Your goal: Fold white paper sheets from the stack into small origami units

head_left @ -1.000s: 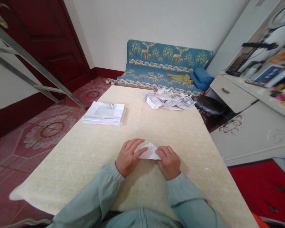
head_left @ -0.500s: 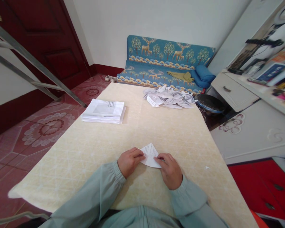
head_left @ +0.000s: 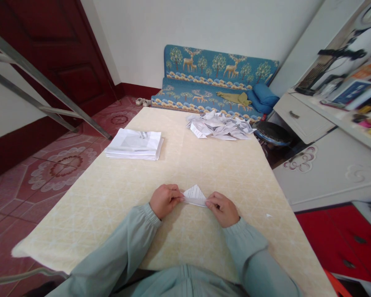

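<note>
A small sheet of printed paper, folded to a point at the top with a flap turned up along its bottom edge, is between my hands near the front of the table. My left hand pinches its left corner. At the right corner, my right hand grips the paper between thumb and fingers. Farther back on the left lies a stack of white sheets. A loose heap of folded papers covers the back right of the table.
The table has a pale patterned cloth. A tiny paper scrap lies to the right. Beyond stand a blue deer-print sofa, a metal ladder frame at left, and a white cabinet at right.
The paper's bottom edge has been folded upward, making it shorter. Both hands have moved up slightly and outward to its lower corners.
</note>
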Action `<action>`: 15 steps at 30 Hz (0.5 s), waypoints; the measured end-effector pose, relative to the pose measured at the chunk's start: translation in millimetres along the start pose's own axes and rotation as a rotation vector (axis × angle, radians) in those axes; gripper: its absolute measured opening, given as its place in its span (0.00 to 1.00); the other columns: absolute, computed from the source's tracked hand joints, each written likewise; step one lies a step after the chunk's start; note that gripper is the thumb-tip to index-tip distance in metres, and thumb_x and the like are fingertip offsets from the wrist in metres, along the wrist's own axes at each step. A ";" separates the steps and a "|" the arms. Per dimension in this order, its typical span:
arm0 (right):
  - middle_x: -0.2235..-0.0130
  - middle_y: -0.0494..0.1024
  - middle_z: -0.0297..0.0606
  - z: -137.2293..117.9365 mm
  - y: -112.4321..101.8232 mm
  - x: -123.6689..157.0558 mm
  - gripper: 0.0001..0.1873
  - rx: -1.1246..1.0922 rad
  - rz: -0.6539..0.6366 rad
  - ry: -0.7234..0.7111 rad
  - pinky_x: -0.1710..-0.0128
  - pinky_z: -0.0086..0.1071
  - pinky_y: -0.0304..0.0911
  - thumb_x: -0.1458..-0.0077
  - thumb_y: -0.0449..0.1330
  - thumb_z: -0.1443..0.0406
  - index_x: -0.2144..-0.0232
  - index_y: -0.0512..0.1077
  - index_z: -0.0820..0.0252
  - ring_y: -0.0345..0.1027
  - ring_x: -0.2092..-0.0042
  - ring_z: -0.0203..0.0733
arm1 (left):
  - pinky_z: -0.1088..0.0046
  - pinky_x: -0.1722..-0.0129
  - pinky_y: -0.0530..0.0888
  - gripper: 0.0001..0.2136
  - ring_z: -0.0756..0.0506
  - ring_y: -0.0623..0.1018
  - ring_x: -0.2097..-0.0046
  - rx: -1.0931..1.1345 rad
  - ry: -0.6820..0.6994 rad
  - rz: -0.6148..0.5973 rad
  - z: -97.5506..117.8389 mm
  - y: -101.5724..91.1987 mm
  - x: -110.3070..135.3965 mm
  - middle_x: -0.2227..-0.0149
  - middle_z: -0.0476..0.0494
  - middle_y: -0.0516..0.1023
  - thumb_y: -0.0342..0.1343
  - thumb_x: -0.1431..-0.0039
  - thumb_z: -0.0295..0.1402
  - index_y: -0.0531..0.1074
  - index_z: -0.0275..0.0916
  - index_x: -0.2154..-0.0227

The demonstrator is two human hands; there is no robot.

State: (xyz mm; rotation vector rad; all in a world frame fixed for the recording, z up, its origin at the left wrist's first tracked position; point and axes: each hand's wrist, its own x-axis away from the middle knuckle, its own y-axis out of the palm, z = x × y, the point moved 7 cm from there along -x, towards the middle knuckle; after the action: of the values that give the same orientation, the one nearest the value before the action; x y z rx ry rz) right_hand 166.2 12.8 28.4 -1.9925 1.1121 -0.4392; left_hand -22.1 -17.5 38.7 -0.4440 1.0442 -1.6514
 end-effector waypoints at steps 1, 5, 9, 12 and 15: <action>0.71 0.71 0.35 2.0 0.0 -1.4 0.16 0.012 -0.005 0.025 0.70 0.28 0.57 0.42 0.52 0.61 0.75 0.75 0.58 0.65 0.68 0.37 | 0.76 0.70 0.63 0.11 0.50 0.72 0.70 -0.003 -0.011 -0.007 -0.3 -0.6 -1.3 0.73 0.47 0.73 0.51 0.40 0.34 0.77 0.39 0.70; 0.72 0.72 0.35 8.9 1.0 -4.9 0.13 0.081 -0.011 0.111 0.69 0.28 0.56 0.44 0.53 0.60 0.74 0.75 0.58 0.66 0.68 0.37 | 0.76 0.69 0.63 0.10 0.50 0.72 0.70 0.002 -0.062 -0.007 -3.3 -1.7 -4.5 0.72 0.47 0.75 0.51 0.40 0.35 0.77 0.39 0.69; 0.70 0.74 0.36 10.5 0.6 -6.7 0.11 0.112 -0.030 0.158 0.68 0.28 0.56 0.46 0.54 0.61 0.72 0.75 0.58 0.67 0.67 0.38 | 0.76 0.67 0.64 0.10 0.49 0.75 0.67 0.054 -0.119 0.004 -8.3 -1.2 -5.3 0.68 0.47 0.78 0.50 0.40 0.35 0.76 0.40 0.65; 0.70 0.75 0.36 11.8 -1.6 -10.8 0.13 0.100 -0.062 0.184 0.68 0.28 0.56 0.46 0.53 0.60 0.73 0.75 0.57 0.67 0.68 0.37 | 0.76 0.68 0.64 0.10 0.49 0.74 0.68 0.056 -0.165 -0.002 -11.4 -1.6 -6.1 0.69 0.47 0.79 0.51 0.41 0.36 0.76 0.40 0.65; 0.74 0.75 0.34 18.6 -3.2 -18.3 0.12 0.098 -0.123 0.247 0.72 0.27 0.55 0.49 0.57 0.59 0.74 0.77 0.57 0.66 0.71 0.37 | 0.76 0.71 0.63 0.11 0.50 0.73 0.72 0.040 -0.210 -0.023 -13.7 -2.0 -7.7 0.72 0.48 0.78 0.51 0.43 0.37 0.77 0.40 0.65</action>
State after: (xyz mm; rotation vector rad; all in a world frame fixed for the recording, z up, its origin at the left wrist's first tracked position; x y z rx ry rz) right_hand 169.4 37.7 20.7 -1.9640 1.0962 -0.8076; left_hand -30.7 -4.8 34.6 -0.5915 0.8522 -1.6047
